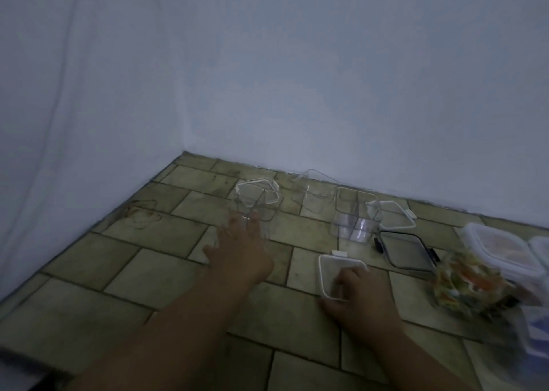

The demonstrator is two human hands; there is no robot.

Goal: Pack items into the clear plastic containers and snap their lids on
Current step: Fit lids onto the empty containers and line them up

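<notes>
At eleven o'clock on the tiled floor, a clear container, white-rimmed at its top, is reached by the left hand, its fingers outstretched and released; actual contact cannot be confirmed through the blur. At three o'clock from that hand, a loose lid is grasped by the curled fingers of the right hand. Thin, stiff, light plastic is to be expected. The walls are judged slick and easily tipped, so hold is best taken across opposite walls near the rim. The lid is judged slightly springy and best held by its edges, latches kept free.
</notes>
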